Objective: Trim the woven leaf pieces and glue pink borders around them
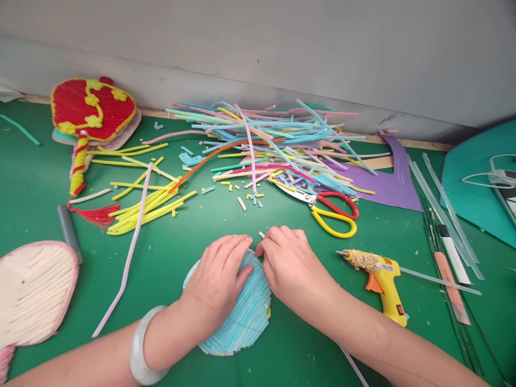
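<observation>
A round blue piece (242, 317) made of side-by-side fuzzy strips lies on the green table, with bits of yellow and pink along its edge. My left hand (220, 274) rests on its upper left part, fingers together, pressing on it. At its upper right edge my right hand (284, 260) is closed in a pinch on a thin light purple strip. One tip of that strip pokes out between the hands, and another length (355, 368) shows below my right forearm. The middle of this strip is hidden by my right hand and arm.
Behind lies a pile of coloured strips (242, 129), with scissors (334, 212) at its right front. A yellow glue gun (382, 279) is right of my hands. At left are yellow strips (149, 209), a purple strip (131, 252), a red fan (94, 110) and a cream fan (36, 290).
</observation>
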Action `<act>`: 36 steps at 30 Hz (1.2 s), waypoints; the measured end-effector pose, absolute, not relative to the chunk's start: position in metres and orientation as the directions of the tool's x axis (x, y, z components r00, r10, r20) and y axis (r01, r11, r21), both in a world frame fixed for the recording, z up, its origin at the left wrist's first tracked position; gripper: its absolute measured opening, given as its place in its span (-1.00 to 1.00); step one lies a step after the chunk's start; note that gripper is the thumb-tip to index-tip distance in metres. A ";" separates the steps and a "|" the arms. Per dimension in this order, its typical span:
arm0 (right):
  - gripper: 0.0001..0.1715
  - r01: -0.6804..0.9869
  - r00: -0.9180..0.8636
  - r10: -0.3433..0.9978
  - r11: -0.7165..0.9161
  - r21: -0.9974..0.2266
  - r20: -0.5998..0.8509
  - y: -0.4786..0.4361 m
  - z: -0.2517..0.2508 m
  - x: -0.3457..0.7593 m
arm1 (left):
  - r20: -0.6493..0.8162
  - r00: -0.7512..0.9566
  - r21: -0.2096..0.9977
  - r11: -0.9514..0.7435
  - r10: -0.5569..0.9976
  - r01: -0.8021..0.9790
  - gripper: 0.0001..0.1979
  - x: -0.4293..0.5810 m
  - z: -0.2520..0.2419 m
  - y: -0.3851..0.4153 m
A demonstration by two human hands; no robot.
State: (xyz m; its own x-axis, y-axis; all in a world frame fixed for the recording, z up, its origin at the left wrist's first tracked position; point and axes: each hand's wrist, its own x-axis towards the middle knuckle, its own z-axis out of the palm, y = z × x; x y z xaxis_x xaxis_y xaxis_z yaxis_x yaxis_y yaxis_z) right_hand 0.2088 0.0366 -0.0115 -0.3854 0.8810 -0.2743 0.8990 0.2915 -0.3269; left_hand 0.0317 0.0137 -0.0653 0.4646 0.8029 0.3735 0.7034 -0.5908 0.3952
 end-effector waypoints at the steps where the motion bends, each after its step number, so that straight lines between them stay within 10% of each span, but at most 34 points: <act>1: -0.73 0.900 -0.385 0.881 0.293 -0.324 -0.274 0.037 -0.011 0.209 | 0.360 0.469 0.409 -0.588 0.807 0.698 -0.66 0.032 -0.066 0.014; 36: -0.96 0.932 -0.245 0.956 0.187 -0.310 -0.161 0.024 -0.026 0.237 | 0.177 0.553 0.551 -0.548 0.814 0.630 -0.53 0.030 -0.060 0.024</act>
State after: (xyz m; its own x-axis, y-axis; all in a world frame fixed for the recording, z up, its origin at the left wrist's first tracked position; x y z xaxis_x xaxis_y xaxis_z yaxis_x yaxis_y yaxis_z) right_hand 0.2368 0.0240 -0.0256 -0.2454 0.9560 -0.1607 0.9322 0.1872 -0.3096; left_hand 0.0304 0.0235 -0.0600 0.5533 0.8140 0.1771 0.6298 -0.5479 0.5505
